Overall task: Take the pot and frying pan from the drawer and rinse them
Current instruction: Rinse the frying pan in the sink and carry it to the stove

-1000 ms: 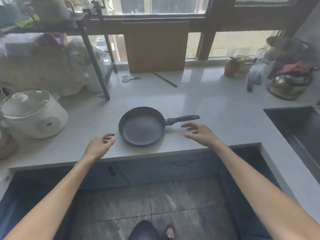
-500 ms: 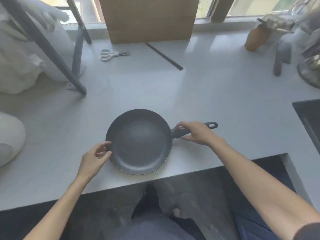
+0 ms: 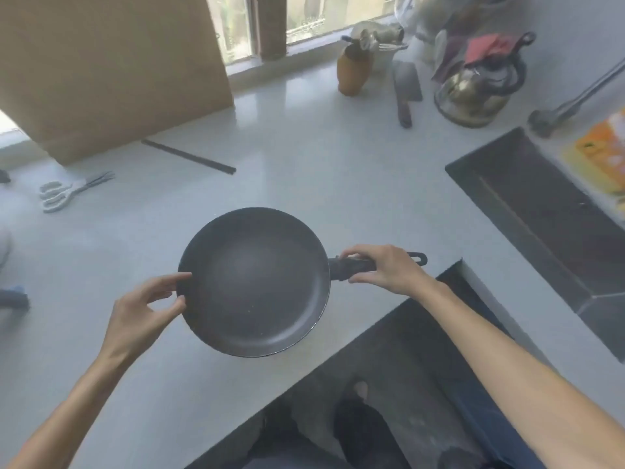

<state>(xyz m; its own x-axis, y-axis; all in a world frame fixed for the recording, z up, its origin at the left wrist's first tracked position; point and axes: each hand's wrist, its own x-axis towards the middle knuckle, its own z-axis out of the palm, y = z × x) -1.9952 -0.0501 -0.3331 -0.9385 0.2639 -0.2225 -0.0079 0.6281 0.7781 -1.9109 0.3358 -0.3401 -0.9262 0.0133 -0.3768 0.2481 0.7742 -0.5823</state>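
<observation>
A dark round frying pan (image 3: 253, 282) is over the pale counter (image 3: 304, 184) near its front edge, handle pointing right. My right hand (image 3: 385, 269) grips the black handle, with the handle's looped end showing past my knuckles. My left hand (image 3: 145, 309) pinches the pan's left rim between thumb and fingers. The pan is empty inside. No pot is in view.
A dark sink (image 3: 548, 225) is sunk in the counter at the right, with a faucet (image 3: 575, 99) behind it. A kettle (image 3: 480, 89), cleaver (image 3: 406, 93) and brown jar (image 3: 353, 72) stand at the back right. A cutting board (image 3: 111, 69), chopsticks (image 3: 187, 160) and scissors (image 3: 67, 191) are at the back left.
My hands went from hovering beside the pan to holding it, right on the handle and left on the rim. The view has swung right, bringing the sink closer.
</observation>
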